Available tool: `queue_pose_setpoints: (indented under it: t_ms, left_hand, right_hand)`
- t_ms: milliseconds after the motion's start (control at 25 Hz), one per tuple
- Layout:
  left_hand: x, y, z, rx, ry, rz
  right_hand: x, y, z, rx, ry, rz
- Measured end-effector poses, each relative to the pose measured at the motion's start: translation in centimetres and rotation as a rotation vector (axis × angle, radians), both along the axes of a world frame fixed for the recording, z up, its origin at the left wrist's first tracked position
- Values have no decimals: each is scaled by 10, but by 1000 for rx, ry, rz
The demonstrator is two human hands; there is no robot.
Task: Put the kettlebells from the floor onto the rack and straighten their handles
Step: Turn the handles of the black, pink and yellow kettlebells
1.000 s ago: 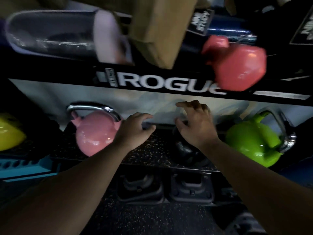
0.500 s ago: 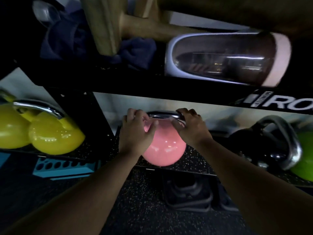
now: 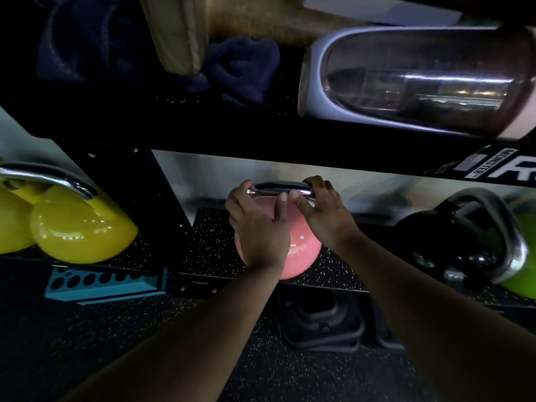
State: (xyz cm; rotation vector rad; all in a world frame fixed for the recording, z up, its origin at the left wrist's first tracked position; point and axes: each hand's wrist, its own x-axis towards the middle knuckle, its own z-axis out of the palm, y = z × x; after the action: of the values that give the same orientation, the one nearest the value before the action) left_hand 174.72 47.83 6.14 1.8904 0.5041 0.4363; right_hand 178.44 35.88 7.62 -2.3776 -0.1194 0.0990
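Head cam: pink kettlebell [image 3: 301, 250] sits on rack shelf [image 3: 208, 245], chrome handle [image 3: 280, 189] up top, long axis running left-right btwn the fingers. Left hand [image 3: 256, 227] & right hand [image 3: 323, 213] both curled shut on handle ends. Prob heavy, glossy body slippery, so handle's the grip. Yellow kettlebells [image 3: 78, 227] well left, black kettlebell [image 3: 452, 242] right.

Pink kettlebell [image 3: 301, 242] w/ shiny chrome handle [image 3: 280, 189]. Two yellow kettlebells [image 3: 78, 230], glossy, also chrome-handled. Black kettlebell [image 3: 452, 242] w/ silver handle, bright green kettlebell [image 3: 522, 256] behind it at the right edge. Rack shelf [image 3: 208, 248] black w/ pale speckles (floor [image 3: 275, 372] has the same speckle pattern). Rack beam [image 3: 319, 158] black, white lettering + small striped flag label. Light blue block [image 3: 98, 282] w/ dark holes. Upper shelf: navy cloth [image 3: 240, 68], tan bag [image 3: 179, 33], lavender-rimmed clear bottle [image 3: 406, 79].
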Motion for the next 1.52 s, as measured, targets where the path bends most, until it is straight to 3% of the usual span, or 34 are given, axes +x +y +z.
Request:
queue_pose_setpoints:
  t_ms: [160, 400, 600, 760, 960, 1160, 1520]
  left_hand:
    - [4, 1, 3, -57, -36, -54]
    - [31, 43, 2, -318, 30, -502]
    - [41, 24, 2, -307, 56, -428]
    - [57, 33, 5, -258, 115, -552]
    - [49, 21, -2, -271, 88, -550]
    - [66, 31, -7, -235, 180, -544]
    - [67, 38, -8, -197, 176, -656]
  right_hand:
    - [0, 1, 6, 127, 39, -63]
    - [-42, 21, 6, 275, 41, -230]
    - [-37, 26, 14, 644, 189, -316]
    - [-55, 48, 4, 675, 177, -266]
    - [-47, 37, -3, 717, 220, -227]
    - [-50, 68, -2, 757, 232, -266]
    - [-59, 82, -1, 774, 199, -308]
